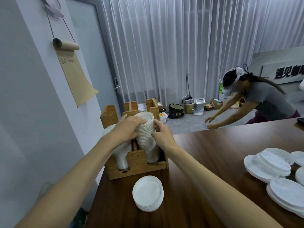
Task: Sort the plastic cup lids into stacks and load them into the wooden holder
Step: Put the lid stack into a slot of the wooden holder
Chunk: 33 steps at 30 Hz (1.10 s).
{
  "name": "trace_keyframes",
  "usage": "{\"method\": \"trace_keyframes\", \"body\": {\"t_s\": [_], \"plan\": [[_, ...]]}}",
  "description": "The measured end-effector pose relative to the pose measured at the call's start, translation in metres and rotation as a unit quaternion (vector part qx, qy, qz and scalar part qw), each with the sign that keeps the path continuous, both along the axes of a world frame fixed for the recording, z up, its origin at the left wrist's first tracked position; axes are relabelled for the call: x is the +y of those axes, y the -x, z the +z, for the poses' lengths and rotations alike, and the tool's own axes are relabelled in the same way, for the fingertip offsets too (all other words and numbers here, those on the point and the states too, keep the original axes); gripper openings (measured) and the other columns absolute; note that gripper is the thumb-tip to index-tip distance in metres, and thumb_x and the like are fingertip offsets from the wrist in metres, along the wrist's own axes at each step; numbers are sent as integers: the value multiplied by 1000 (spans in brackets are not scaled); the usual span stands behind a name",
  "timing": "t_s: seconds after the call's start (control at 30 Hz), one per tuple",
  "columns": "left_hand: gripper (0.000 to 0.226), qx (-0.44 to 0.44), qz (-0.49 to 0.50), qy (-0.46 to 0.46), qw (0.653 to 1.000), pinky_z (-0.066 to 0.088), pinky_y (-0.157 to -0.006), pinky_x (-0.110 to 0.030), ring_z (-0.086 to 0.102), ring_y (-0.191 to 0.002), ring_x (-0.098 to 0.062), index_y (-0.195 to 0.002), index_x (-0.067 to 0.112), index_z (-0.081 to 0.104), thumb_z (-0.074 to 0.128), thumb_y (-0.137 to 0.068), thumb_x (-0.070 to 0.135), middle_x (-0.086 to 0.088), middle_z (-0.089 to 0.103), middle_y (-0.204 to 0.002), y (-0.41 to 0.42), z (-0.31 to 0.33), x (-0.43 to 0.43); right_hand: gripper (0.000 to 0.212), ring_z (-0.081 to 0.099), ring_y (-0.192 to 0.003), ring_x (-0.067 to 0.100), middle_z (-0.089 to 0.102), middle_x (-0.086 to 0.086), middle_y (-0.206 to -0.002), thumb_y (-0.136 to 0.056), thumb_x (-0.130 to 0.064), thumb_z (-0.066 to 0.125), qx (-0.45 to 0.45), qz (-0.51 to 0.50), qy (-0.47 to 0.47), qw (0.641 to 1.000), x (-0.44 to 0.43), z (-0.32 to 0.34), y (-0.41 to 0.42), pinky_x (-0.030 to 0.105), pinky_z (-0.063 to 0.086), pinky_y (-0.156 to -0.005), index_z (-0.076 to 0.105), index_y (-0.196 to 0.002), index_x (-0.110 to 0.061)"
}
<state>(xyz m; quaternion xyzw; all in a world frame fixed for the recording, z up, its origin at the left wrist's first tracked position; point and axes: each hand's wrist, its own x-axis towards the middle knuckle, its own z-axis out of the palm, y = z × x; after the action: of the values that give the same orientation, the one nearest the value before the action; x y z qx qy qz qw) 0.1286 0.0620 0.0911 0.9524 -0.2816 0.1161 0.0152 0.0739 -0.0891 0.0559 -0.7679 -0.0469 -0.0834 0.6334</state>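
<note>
A brown paper scroll (74, 69) hangs on the wall (24, 83). Past the table's (213, 153) far edge, a person (266, 102) leans forward.

Both bare forearms stretched forward and converging, left hand (127, 129) with fingers curved over the upper left side of the lid stack (146, 141), right hand (162, 134) just opposite, fingers curled against its right side
</note>
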Motion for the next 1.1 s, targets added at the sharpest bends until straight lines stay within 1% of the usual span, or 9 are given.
{"method": "trace_keyframes", "body": {"t_s": [0.17,0.27,0.33,0.47,0.63,0.77,0.87,1.0,1.1], "plan": [[67,32,-13,13,999,3,-115,-43,25,-139,-13,-137,28,45,74,-78,16,4,44,-143,-9,7,5,56,48,-104,7,55,-1,-120,-86,11,45,2,7,7,1000,-2,3,4,12,40,-71,48,-136,-15],[72,30,-16,26,999,4,-116,-44,19,-143,-16,-140,27,41,74,-78,12,1,38,-148,-13,8,11,58,46,-92,-3,51,-13,-103,-87,12,44,10,11,0,1000,-5,4,5,11,39,-68,43,-140,-14],[77,21,-10,36,999,4,-115,-43,16,-143,-15,-143,27,35,69,-78,3,0,33,-151,-9,10,12,59,47,-92,-5,48,-19,-98,-89,11,44,17,10,6,1000,-6,5,6,12,40,-75,40,-141,-14],[83,11,9,54,998,-1,-116,-41,11,-145,-14,-147,23,29,52,-78,-17,0,25,-155,3,12,13,61,48,-117,9,54,-9,-118,-87,11,43,15,20,27,999,-4,7,10,18,38,-85,43,-140,-18],[71,-82,-8,136,987,11,-115,-39,26,-141,-19,-139,16,45,48,-77,-18,-3,39,-148,19,10,6,50,39,-113,2,50,-8,-125,-93,2,46,6,23,56,998,-13,10,25,15,34,-90,42,-141,-12],[59,-94,-101,200,970,24,-112,-33,38,-132,-21,-128,12,57,49,-76,-15,-5,49,-138,50,-14,-22,50,39,-134,15,45,3,-145,-93,-6,51,17,-30,135,990,-39,-1,49,24,32,-102,42,-142,-13],[49,-79,-157,189,966,27,-109,-33,44,-127,-23,-122,10,61,52,-79,-12,-8,53,-135,73,-47,-57,46,42,-132,17,48,5,-143,-93,-10,51,29,-86,217,972,-69,-18,80,27,32,-106,47,-139,-11],[45,5,-234,149,961,32,-103,-33,52,-119,-32,-115,5,65,48,-75,-3,-15,57,-128,97,-97,-113,41,47,-127,17,52,7,-138,-94,-11,51,33,-174,249,952,-108,-46,129,26,33,-105,52,-135,-10],[45,68,-270,140,950,39,-100,-41,56,-114,-37,-112,3,67,46,-73,-1,-18,59,-126,121,-123,-159,38,48,-122,19,54,7,-132,-93,-11,52,31,-255,282,924,-137,-65,163,21,31,-99,54,-131,-10]]}}
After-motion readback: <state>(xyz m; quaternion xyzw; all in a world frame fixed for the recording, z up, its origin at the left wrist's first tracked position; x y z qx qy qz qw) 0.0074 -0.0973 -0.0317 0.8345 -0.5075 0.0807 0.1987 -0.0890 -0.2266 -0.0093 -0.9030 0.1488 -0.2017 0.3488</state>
